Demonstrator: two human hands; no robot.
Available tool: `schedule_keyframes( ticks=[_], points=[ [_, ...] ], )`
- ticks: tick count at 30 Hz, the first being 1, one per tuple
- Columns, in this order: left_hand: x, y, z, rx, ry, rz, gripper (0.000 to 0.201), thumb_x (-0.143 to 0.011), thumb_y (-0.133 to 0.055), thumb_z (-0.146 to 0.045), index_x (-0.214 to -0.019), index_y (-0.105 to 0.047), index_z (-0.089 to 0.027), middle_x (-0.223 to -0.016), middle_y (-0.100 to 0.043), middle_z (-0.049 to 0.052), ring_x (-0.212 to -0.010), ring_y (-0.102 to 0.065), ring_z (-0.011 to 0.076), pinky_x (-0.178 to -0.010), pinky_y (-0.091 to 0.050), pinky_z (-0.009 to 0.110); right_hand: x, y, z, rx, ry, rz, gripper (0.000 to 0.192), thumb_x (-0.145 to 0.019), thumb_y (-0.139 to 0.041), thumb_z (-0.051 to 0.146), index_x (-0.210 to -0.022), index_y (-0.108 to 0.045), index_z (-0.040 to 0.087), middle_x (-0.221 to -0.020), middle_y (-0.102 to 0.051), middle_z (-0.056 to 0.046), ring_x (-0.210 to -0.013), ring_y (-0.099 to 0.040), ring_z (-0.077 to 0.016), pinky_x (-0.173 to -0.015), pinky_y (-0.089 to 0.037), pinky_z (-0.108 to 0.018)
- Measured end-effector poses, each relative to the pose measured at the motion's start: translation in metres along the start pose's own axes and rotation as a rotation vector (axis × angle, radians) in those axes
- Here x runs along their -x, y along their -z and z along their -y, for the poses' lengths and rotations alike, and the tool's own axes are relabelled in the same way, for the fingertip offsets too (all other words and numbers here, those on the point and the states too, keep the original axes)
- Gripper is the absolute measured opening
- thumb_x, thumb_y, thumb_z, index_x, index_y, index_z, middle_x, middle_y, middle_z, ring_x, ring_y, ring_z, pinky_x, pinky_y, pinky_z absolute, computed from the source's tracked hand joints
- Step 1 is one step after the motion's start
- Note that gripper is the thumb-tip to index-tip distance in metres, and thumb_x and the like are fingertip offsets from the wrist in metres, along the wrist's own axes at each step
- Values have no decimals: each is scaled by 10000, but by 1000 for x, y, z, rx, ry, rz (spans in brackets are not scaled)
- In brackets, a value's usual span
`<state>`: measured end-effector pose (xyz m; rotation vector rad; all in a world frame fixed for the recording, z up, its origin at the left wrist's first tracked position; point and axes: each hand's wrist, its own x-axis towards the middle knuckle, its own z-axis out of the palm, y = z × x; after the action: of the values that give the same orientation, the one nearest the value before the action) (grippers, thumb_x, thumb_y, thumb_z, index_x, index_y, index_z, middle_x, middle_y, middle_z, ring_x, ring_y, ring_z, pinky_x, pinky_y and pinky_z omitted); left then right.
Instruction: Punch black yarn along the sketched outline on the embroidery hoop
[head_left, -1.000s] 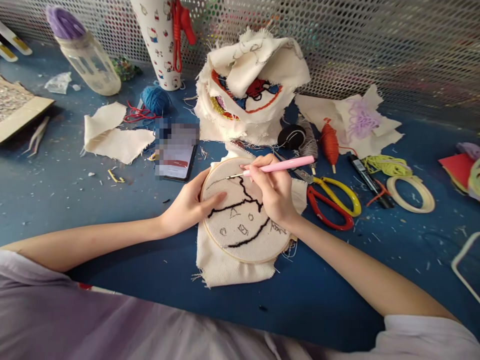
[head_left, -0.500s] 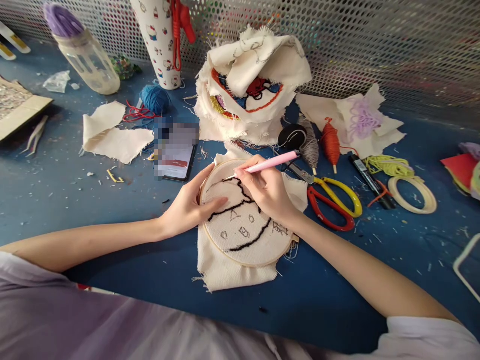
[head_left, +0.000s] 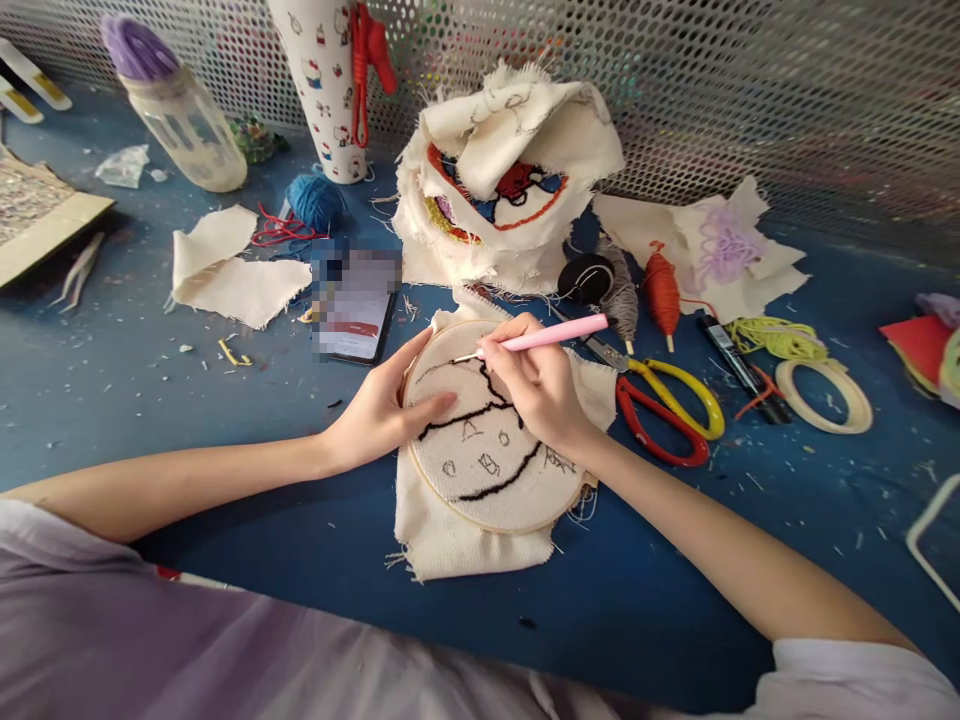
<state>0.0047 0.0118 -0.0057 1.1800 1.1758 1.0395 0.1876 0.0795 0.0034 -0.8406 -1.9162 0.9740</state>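
Note:
A round wooden embroidery hoop [head_left: 504,528] holds white cloth [head_left: 472,555] that hangs past its edge with frayed sides. Thick black yarn lines [head_left: 504,486] and thin drawn marks run over the cloth. My left hand [head_left: 390,400] grips the hoop's left edge, thumb on the cloth and fingers underneath. Between the thumb and fingers of my right hand [head_left: 536,380] is a pink-handled punch needle [head_left: 559,332]. Its thin metal tip meets the cloth near the upper left, at the end of a short black line. The handle leans to the right.
Right of the hoop lie red-and-yellow scissors [head_left: 667,410], a black marker [head_left: 739,365] and a tape roll [head_left: 825,395]. Behind are stitched cloths [head_left: 510,240], orange yarn [head_left: 661,290] and a black spool [head_left: 585,278]. A phone [head_left: 360,300] and a blue yarn ball [head_left: 315,200] lie left.
The punch needle's handle end has dipped slightly and shifted right, with my right hand moving a little. My left hand and the hoop stay almost where they were.

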Motion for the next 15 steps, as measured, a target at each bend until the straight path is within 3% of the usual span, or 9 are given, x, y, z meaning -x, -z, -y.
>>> schedule_keyframes(
  ticks=[4,6,10,13,15],
  points=[
    [2,0,-3,-36,9,-18,843,-778,-725,-351,-1488,-313,-156,-1261,-639,109,-1047,-651,246,-846,-571,339,-1,-5,5,240,294,59,52,-905,-577,225,-876,-536,239,-820,-622,-13,-796,-594,-169,-737,-470,-346],
    [3,0,-5,-55,1,20,802,-785,-717,-332,-1473,-343,-161,-1168,-677,92,-952,-669,231,-785,-575,334,-2,-8,8,314,378,52,96,-886,-616,221,-867,-525,246,-773,-628,4,-754,-591,-166,-749,-466,-357],
    [4,-1,-6,-68,-62,195,566,-821,-676,-309,-1347,-514,-174,-1045,-705,64,-944,-666,237,-798,-564,342,-4,-14,13,327,275,54,146,-902,-602,260,-793,-506,244,-631,-543,46,-592,-507,-127,-692,-449,-338],
    [2,-1,-4,-2,-40,166,637,-817,-681,-314,-1393,-456,-159,-1145,-680,91,-1051,-640,250,-816,-559,327,-1,-11,12,255,165,43,133,-924,-551,273,-800,-518,240,-674,-574,25,-615,-531,-132,-642,-454,-322],
    [2,-1,-4,42,5,115,715,-807,-690,-322,-1433,-394,-146,-1184,-665,107,-1037,-647,246,-778,-559,311,1,-8,9,273,183,41,114,-915,-558,255,-806,-533,237,-715,-617,8,-656,-570,-145,-678,-465,-340]
  ],
)
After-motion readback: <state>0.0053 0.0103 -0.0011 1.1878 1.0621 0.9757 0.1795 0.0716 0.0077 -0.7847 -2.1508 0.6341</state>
